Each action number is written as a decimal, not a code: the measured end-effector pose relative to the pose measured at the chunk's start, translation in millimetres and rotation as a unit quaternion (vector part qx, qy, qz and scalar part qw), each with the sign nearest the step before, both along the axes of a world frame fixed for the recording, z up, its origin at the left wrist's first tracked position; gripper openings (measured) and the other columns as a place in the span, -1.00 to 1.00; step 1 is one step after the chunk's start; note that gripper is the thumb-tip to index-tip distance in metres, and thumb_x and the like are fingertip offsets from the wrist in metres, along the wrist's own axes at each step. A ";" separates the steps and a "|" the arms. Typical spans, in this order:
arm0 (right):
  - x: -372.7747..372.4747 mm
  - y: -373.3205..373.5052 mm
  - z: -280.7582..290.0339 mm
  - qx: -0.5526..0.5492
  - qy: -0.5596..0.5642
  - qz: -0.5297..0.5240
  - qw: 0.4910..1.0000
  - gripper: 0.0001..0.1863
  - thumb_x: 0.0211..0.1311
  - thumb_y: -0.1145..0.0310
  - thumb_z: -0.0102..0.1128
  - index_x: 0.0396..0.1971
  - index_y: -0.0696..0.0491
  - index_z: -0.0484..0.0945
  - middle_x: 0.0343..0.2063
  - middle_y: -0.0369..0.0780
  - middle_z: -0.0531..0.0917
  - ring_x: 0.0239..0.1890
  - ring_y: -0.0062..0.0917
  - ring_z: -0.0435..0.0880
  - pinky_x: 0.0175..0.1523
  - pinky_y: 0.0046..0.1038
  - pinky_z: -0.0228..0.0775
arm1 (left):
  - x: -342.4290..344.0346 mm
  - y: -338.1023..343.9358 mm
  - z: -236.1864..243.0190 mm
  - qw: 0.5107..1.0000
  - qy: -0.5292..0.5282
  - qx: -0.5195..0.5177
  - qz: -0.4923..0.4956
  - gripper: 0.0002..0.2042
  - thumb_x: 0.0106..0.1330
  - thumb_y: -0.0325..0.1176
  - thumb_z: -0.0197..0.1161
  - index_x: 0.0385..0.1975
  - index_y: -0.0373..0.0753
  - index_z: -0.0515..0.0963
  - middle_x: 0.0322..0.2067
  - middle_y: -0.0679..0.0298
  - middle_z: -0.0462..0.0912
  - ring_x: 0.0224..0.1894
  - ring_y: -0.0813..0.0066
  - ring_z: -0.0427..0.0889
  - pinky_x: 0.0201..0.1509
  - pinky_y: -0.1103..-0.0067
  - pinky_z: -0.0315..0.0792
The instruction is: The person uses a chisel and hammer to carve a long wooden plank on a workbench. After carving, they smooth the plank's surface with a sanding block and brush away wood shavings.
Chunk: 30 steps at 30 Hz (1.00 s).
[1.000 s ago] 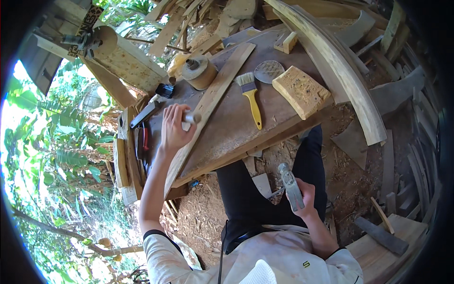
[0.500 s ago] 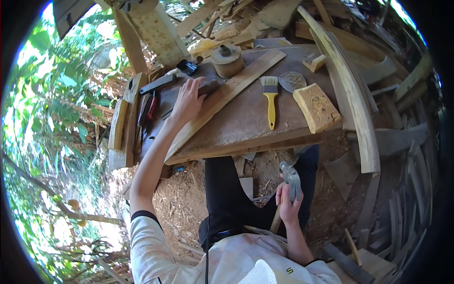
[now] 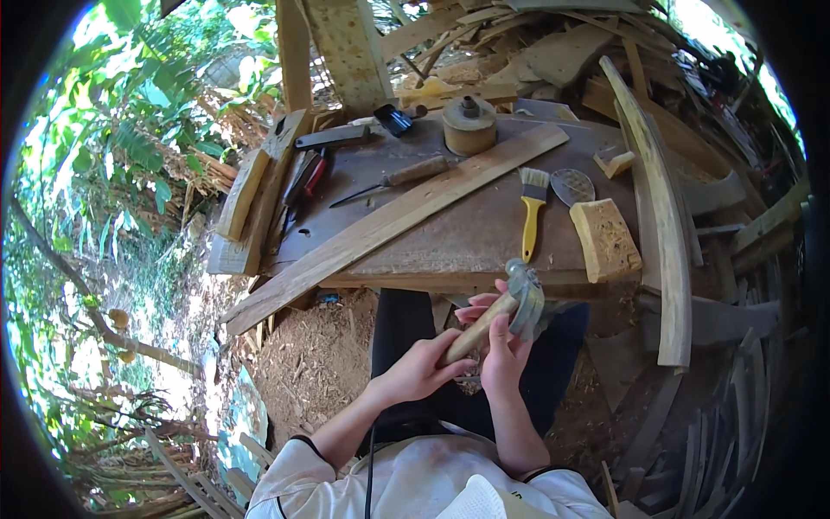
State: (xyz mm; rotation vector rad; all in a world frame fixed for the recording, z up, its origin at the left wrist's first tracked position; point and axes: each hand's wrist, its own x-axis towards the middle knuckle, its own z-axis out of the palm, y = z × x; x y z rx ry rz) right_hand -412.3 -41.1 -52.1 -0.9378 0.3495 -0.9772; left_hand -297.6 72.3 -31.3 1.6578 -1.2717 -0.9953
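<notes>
Both my hands hold a hammer over my lap, just in front of the bench's near edge. My left hand (image 3: 422, 367) is closed around the lower end of its wooden handle (image 3: 469, 333), and my right hand (image 3: 503, 363) grips it just below the weathered metal head (image 3: 526, 298). On the worn bench (image 3: 406, 259) lie a long plank (image 3: 389, 225) set diagonally, a tool with a wooden handle and thin dark blade (image 3: 413, 171), a yellow-handled paintbrush (image 3: 530, 229) and a roughly cut wood block (image 3: 605, 242).
At the bench's back stands a cylindrical wooden tool (image 3: 469, 134). A red-handled tool (image 3: 316, 177), wood pieces (image 3: 238, 195) and a metal disc (image 3: 572, 183) also lie there. A long curved timber (image 3: 666, 259) crosses the right side. Scrap wood is piled behind and right; foliage is left.
My left hand has left the wooden-handled tool on the bench, moved down to my lap and taken hold of the hammer's handle beside my right hand. My view has swung, shifting the bench rightward.
</notes>
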 end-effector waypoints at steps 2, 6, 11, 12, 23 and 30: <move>3.8 -5.4 -10.2 -0.106 0.016 0.016 0.994 -0.28 0.62 -0.06 0.08 0.44 0.24 0.26 0.02 -0.04 0.68 -0.06 -0.41 0.75 0.09 -0.28 0.62 | 7.3 12.9 5.5 0.997 -0.001 0.002 0.071 -0.58 0.38 -0.32 0.48 0.12 -0.37 0.54 -0.37 -0.07 0.71 -0.34 0.11 0.76 -0.21 0.36 0.57; -3.8 -10.4 -53.4 -0.135 0.136 0.109 0.975 -0.35 0.65 -0.07 0.02 0.35 0.23 0.38 -0.18 -0.13 0.76 -0.24 -0.51 0.77 -0.01 -0.41 0.63 | 59.4 33.3 10.2 0.949 -0.277 0.007 0.149 -0.58 0.32 -0.11 0.52 0.02 -0.24 0.62 -0.36 0.04 0.77 -0.33 0.01 0.79 -0.26 0.28 0.64; -0.5 9.0 -124.0 -0.041 0.156 0.212 0.964 -0.57 0.67 0.11 0.07 0.23 0.14 0.54 -0.26 -0.20 0.75 -0.30 -0.64 0.71 -0.14 -0.53 0.60 | 125.7 44.5 44.6 0.871 -0.440 0.034 0.214 -0.55 0.33 -0.02 0.50 0.09 -0.12 0.63 -0.33 0.07 0.81 -0.31 0.06 0.81 -0.22 0.29 0.66; -1.9 9.1 -139.6 -0.029 0.165 0.210 0.963 -0.59 0.67 0.12 0.08 0.21 0.14 0.55 -0.26 -0.20 0.75 -0.31 -0.65 0.70 -0.15 -0.53 0.60 | 133.0 37.4 47.4 0.865 -0.437 0.056 0.239 -0.54 0.32 -0.03 0.50 0.10 -0.12 0.62 -0.33 0.05 0.80 -0.30 0.03 0.81 -0.21 0.28 0.65; -13.0 -30.3 -228.2 -0.014 0.243 0.140 0.960 -0.68 0.63 0.17 0.16 -0.01 0.15 0.64 -0.43 -0.26 0.71 -0.47 -0.63 0.71 -0.35 -0.54 0.55 | 210.2 4.6 38.3 0.829 -0.424 0.059 0.359 -0.56 0.28 -0.08 0.54 0.04 -0.16 0.63 -0.41 -0.07 0.75 -0.28 -0.12 0.77 -0.22 0.20 0.54; -14.8 -22.1 -158.7 -0.172 0.236 0.103 0.951 -0.76 0.55 0.28 0.24 -0.07 0.16 0.67 -0.36 -0.23 0.77 -0.39 -0.62 0.76 -0.27 -0.50 0.60 | 228.0 -1.5 13.9 0.843 -0.412 0.058 0.342 -0.58 0.27 -0.10 0.54 0.00 -0.20 0.64 -0.49 0.01 0.71 -0.42 0.05 0.74 -0.32 0.24 0.46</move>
